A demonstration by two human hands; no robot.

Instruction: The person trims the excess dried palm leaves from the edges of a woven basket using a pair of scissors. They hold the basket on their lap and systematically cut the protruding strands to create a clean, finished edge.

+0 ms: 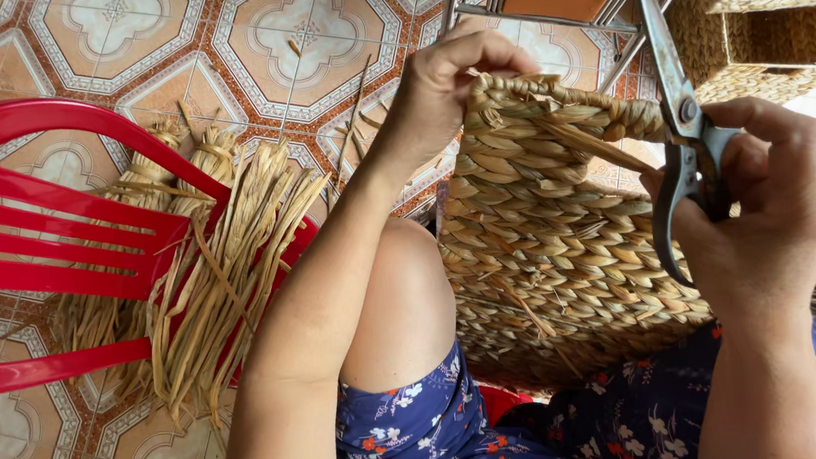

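Now your left hand (440, 84) pinches woven basket (566, 235) rim, right hand (769, 198) grips scissors (679, 127); red chair (45, 242) with straw bundles (214, 266) close left.

The woven basket (556, 236) is pale straw-tan in a plaited, braid-like pattern, and the loose dried reeds (210, 276) share that straw colour. The chair (45, 242) is glossy red with slats. The scissors (679, 127) are grey steel. The floor tiles (302, 27) show cream flower shapes framed in terracotta-brown octagons. The skirt (445, 433) is dark blue with small white and red flowers.
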